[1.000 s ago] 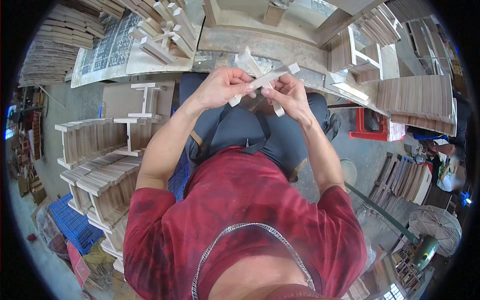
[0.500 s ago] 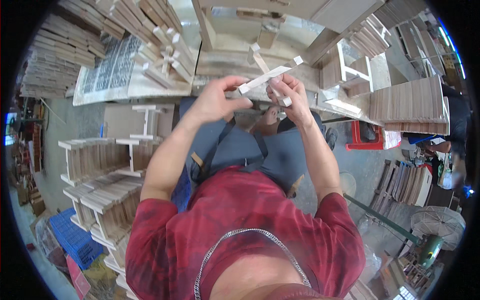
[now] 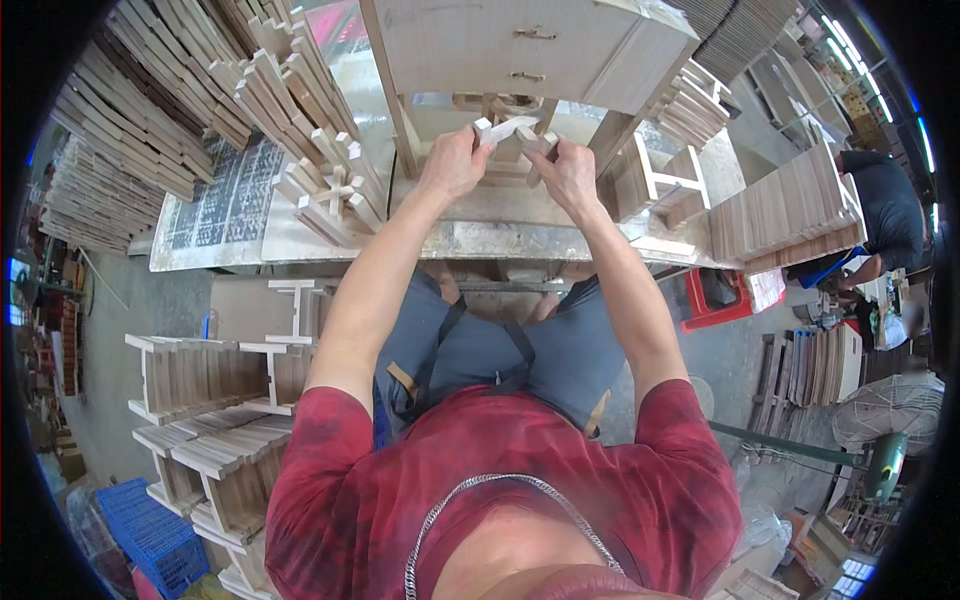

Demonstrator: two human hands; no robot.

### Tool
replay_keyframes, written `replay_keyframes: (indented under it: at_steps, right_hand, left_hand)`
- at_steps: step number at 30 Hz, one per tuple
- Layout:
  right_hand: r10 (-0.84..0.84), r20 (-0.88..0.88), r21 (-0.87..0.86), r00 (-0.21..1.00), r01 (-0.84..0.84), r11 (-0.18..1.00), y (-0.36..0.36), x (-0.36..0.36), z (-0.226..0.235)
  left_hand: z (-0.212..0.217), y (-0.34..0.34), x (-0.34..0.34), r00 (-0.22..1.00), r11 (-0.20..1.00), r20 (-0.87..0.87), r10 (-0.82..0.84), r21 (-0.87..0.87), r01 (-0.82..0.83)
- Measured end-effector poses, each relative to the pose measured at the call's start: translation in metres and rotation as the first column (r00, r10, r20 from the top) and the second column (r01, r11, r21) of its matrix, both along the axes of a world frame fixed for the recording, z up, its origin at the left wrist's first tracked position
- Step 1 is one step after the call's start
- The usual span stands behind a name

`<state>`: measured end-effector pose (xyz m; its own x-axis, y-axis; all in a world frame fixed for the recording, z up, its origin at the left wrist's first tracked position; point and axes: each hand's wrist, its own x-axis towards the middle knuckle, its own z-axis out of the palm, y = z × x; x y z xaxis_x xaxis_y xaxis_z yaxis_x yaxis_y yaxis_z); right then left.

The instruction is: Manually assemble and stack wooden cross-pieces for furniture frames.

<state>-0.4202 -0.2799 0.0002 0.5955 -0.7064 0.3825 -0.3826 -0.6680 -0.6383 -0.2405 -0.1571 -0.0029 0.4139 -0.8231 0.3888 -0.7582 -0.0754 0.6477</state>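
Wooden cross [image 3: 512,127], one, in two grips [image 3: 456,164] [image 3: 570,178]

A smooth grey concrete floor [image 3: 105,340] extends to both sides of a long workbench of pale, worn wood [image 3: 490,240], beyond whose near edge rises a pale wooden cabinet with two small handles [image 3: 450,45]. At right are a red plastic stool [image 3: 725,317] and a round, wire-caged fan [image 3: 870,415] with a green motor housing [image 3: 886,467]; straight white tube lights [image 3: 848,50] glow at upper right.
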Motion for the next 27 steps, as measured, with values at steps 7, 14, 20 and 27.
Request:
replay_keyframes:
  at_steps: [7, 14, 20, 27]
  right_hand:
    - [-0.044, -0.141, -0.084, 0.989, 0.032, 0.996, -0.022, 0.014, 0.005]
    - [-0.044, -0.159, -0.134, 0.986, 0.023, 0.991, -0.023, 0.018, 0.012]
    - [0.015, -0.117, -0.093, 0.993, -0.026, 0.995, -0.025, 0.006, 0.011]
    - [0.411, -0.221, 0.264, 0.885, -0.351, 0.898, 0.035, -0.034, 0.044]
  left_hand:
    - [-0.002, -0.021, 0.006, 1.0, 1.0, -0.001, 0.004, 0.03, -0.004]
    - [0.003, -0.023, 0.008, 0.997, 0.996, -0.07, 0.034, 0.079, -0.029]
    - [0.017, -0.017, 0.001, 0.992, 0.991, -0.113, 0.049, 0.128, -0.035]
    - [0.025, 0.071, -0.004, 1.0, 0.989, -0.016, 0.011, 0.147, -0.008]
